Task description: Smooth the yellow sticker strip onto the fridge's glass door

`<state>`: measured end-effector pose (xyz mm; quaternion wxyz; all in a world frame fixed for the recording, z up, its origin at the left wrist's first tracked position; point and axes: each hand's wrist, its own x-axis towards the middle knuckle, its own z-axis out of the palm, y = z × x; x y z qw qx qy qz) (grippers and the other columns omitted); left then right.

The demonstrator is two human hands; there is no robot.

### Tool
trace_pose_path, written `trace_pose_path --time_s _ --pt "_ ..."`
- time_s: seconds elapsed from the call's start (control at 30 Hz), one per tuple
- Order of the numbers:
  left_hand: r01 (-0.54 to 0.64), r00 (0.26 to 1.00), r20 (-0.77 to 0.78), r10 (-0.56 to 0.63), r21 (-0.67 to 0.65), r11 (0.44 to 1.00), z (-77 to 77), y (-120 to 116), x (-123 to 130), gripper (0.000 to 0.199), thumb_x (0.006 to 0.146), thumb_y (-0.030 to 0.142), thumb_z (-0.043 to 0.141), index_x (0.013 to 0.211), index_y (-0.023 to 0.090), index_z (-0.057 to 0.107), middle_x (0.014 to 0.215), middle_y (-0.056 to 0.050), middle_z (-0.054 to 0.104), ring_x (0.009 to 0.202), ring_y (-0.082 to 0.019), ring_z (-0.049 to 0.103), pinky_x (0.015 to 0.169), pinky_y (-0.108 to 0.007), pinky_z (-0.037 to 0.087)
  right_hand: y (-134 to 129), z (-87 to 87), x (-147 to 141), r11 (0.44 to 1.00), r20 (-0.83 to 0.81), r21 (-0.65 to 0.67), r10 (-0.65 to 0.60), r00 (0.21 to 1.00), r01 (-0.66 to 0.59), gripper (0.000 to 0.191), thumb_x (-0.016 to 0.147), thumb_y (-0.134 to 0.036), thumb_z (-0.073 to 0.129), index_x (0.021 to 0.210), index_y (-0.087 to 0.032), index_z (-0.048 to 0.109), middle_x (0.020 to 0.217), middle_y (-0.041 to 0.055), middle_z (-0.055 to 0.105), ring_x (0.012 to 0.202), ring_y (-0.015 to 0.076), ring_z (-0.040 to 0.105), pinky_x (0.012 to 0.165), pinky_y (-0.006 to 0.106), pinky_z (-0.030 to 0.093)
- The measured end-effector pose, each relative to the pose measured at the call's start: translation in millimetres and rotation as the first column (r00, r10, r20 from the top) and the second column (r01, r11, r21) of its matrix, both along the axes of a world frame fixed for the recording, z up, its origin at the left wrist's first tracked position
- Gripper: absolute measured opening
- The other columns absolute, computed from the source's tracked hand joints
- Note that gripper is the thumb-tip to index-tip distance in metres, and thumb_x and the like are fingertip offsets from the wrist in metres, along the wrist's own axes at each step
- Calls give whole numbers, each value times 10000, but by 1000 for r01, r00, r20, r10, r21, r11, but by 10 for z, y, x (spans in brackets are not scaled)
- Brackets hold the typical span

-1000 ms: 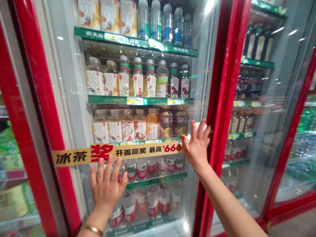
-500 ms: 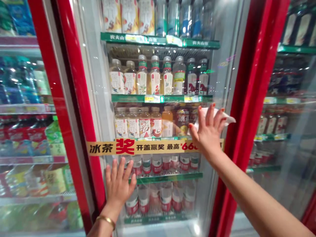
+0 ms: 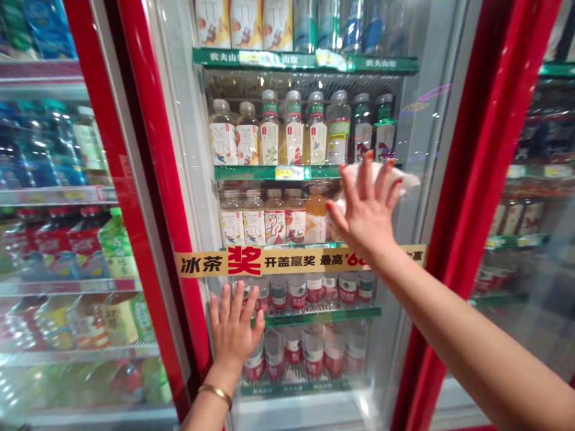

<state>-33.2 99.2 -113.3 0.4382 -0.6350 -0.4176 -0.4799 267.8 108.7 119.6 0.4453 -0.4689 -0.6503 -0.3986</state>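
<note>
My right hand [image 3: 371,206] holds a white cloth [image 3: 406,179] pressed flat under its spread fingers against the glass door [image 3: 413,143] of a drinks fridge. Part of the cloth sticks out to the right of the fingers; the rest is hidden behind the hand. Lower and to the left, my left hand [image 3: 236,329] is open, its fingers apart and its palm towards the same glass, with nothing in it. A gold bangle [image 3: 215,395] circles that wrist. Between the two hands' heights runs a yellow sticker strip [image 3: 291,261], partly covered by my right forearm.
Behind the glass, bottles [image 3: 294,129] stand on green-edged shelves [image 3: 278,173]. Red door frames [image 3: 153,120] rise on both sides. Another fridge at left holds bottles and cartons [image 3: 121,317]; a further one stands at right, blurred.
My right hand and the cloth have moved up and a little to the left across the glass. My left hand stays low at the left. The view has shifted slightly.
</note>
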Motion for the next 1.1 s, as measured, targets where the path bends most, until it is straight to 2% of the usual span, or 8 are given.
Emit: trace_pose_path --time_s 0.2,0.37,0.43,0.53,0.7,0.93,1.03,1.1 --pt "-29 999 23 29 -2 1000 -52 24 -1 873 970 329 663 1741 366 255 1812 -27 271 1726 -293 167 1414 -581 144 -31 -1513 -43 850 609 -486 496 619 -203 624 1038 -472 639 1623 -555 440 1765 -179 396 1640 269 387 1331 617 375" --pt "-21 999 35 22 -11 1000 -62 18 20 850 984 335 652 1739 369 262 1821 -10 252 1732 -285 141 1417 -578 140 56 -974 718 976 173 -217 59 983 -21 738 1027 -672 582 1686 -371 441 1862 29 191 1712 478 87 1289 832 191" --pt "-27 999 42 27 -4 1000 -48 6 33 846 986 334 651 1739 367 266 1824 -7 240 1733 -280 136 1418 -579 141 91 -906 765 992 -155 -81 -107 982 95 827 1067 -647 492 1762 -254 275 1871 138 -2 1695 548 -21 1223 903 188" --pt "-33 999 27 33 1 999 -17 -19 42 846 986 324 646 1741 354 265 1828 -5 211 1734 -267 126 1423 -563 125 46 -1511 430 993 -258 -6 -113 960 115 862 1073 -554 471 1786 -325 44 1848 112 -159 1676 582 -56 1123 981 242" --pt "-28 1000 10 28 -13 1000 -25 -37 14 856 987 325 659 1744 342 261 1837 1 181 1736 -262 111 1429 -538 114 -151 -2777 199 996 239 -36 93 967 -87 911 965 -535 595 1724 -577 93 1848 -153 18 1731 324 -59 1227 710 454" --pt "-45 999 11 45 1 999 -128 49 -53 878 961 303 689 1735 369 280 1825 -35 230 1724 -333 158 1402 -628 162 27 -2177 571 984 -342 -83 -177 923 158 909 1071 -488 496 1783 -284 -30 1817 171 -250 1673 583 -91 1122 958 296" --pt "-33 999 -11 33 25 999 -127 65 -73 864 964 309 701 1732 335 306 1823 -55 240 1722 -332 164 1410 -595 153 -56 -2439 25 998 -16 -56 -35 999 34 853 1011 -565 635 1757 -340 289 1866 123 110 1695 544 -29 1192 815 396" --pt "-30 999 -21 31 35 999 -121 70 -79 867 960 308 708 1731 328 311 1821 -61 246 1721 -333 168 1412 -582 151 -173 -2800 -171 998 167 -33 64 984 -59 651 969 -648 673 1594 -536 527 1809 -106 330 1735 377 75 1239 550 493"
